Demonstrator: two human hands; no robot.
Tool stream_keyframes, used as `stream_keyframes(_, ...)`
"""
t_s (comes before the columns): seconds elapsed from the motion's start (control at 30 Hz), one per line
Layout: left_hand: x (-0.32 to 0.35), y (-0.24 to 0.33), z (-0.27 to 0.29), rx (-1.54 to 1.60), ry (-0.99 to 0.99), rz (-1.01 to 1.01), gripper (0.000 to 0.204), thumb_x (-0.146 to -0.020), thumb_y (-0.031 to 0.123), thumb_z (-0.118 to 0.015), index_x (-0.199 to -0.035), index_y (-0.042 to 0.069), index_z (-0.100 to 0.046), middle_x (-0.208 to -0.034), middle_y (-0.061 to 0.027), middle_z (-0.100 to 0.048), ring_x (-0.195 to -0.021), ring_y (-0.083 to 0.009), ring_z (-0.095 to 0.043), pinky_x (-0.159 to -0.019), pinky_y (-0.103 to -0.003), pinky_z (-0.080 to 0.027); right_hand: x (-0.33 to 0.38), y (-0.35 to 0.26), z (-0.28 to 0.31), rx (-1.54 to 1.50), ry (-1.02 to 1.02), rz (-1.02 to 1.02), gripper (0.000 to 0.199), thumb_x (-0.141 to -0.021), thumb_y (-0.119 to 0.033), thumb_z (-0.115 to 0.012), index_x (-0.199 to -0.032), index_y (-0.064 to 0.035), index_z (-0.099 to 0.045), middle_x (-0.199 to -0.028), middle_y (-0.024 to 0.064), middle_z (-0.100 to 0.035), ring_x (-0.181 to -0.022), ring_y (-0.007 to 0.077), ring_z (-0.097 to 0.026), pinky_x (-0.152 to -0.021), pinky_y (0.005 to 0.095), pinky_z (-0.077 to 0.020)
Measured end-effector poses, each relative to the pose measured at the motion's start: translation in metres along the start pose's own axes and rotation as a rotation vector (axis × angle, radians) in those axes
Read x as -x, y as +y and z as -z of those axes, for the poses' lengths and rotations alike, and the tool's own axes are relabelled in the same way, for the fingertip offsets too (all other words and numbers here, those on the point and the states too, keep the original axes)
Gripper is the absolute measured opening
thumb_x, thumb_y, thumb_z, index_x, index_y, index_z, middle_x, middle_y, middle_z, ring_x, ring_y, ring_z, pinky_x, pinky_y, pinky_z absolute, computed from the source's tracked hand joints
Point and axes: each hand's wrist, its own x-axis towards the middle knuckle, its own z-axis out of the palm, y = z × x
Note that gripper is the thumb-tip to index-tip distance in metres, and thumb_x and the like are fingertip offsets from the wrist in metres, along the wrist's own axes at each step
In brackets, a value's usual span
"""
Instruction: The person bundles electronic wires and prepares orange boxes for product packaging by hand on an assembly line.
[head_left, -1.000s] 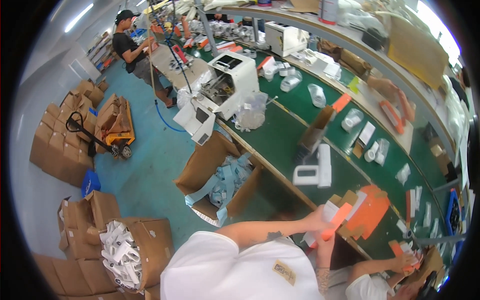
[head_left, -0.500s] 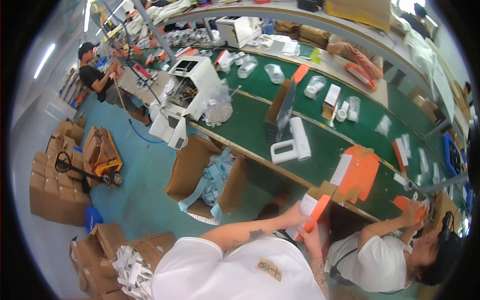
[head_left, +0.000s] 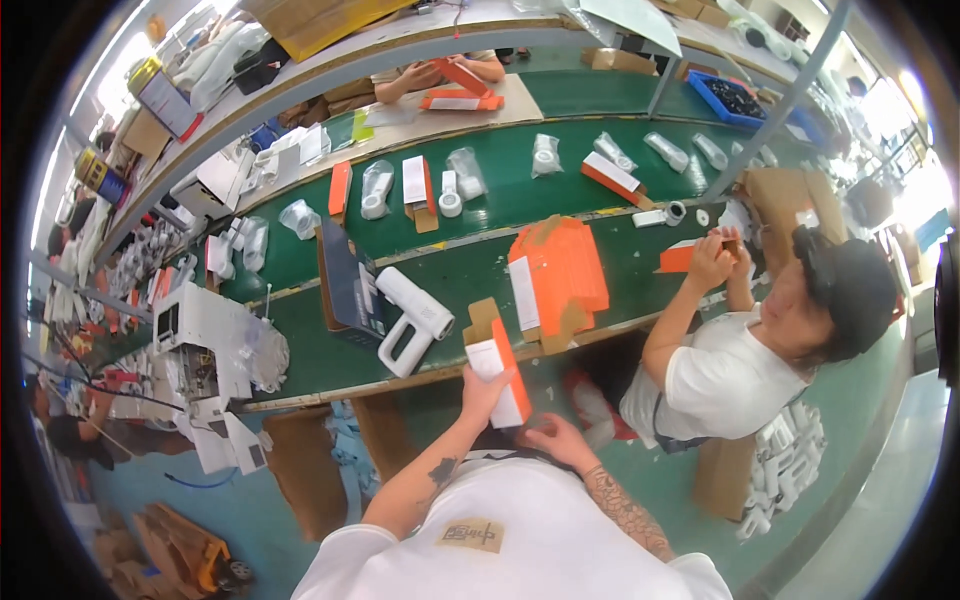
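In my left hand is a narrow orange-and-white cardboard box, with the fingers wrapped round its side. The box stands tilted in front of me, and brown flaps stick out at its far end. My right hand is just off the box's near end, its fingers apart and slightly blurred, holding nothing. On the green work surface beyond lies a stack of flat orange cartons. To the left, a white handheld device with a loop handle leans by a dark box.
Bagged white parts and small orange boxes line the green conveyor. A co-worker handles an orange box at right; another person's hands work across the bench. A white machine and an open carton stand at left.
My view has swung to the right. My right hand has let go of the box's near end and moved off it; my left hand still grips the box.
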Motion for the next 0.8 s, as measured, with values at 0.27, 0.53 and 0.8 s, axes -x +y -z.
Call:
stream_keyframes(0.27,-0.102,0.044,0.004,-0.313,-0.058,-0.171,0.08,-0.066,0.029,-0.082,-0.121,-0.007,-0.035,-0.111,-0.0234,-0.058,-0.098,-0.0315,-0.061,-0.085,-0.04,-0.049,-0.03,-0.026,-0.007,0.098,0.278,-0.043,0.051,-0.081,-0.034,-0.069,-0.115,0.0026,-0.057,-0.097,0.0157,-0.068,-0.087,0.0218,-0.066,-0.078,0.0321,-0.0515)
stream_keyframes(0.53,-0.187,0.065,-0.007,-0.339,-0.009,-0.161,0.09,-0.062,0.042,-0.083,-0.118,-0.013,-0.039,-0.115,-0.0253,-0.056,-0.106,-0.0333,-0.057,-0.091,-0.038,-0.045,-0.044,-0.006,-0.01,-0.03,0.374,-0.142,0.044,-0.08,-0.032,-0.07,-0.109,0.0006,-0.062,-0.101,0.0157,-0.067,-0.095,0.0222,-0.064,-0.085,0.033,-0.0497)
stream_keyframes(0.8,-0.312,0.166,-0.069,-0.586,0.037,-0.229,0.111,-0.062,0.055,-0.076,-0.132,-0.013,-0.024,-0.123,-0.0334,-0.048,-0.116,-0.0419,-0.05,-0.098,-0.043,-0.041,-0.072,-0.04,0.033,-0.022,0.435,-0.103,0.039,-0.08,-0.027,-0.07,-0.107,0.0002,-0.063,-0.095,0.0153,-0.068,-0.088,0.0216,-0.065,-0.079,0.0319,-0.0505)
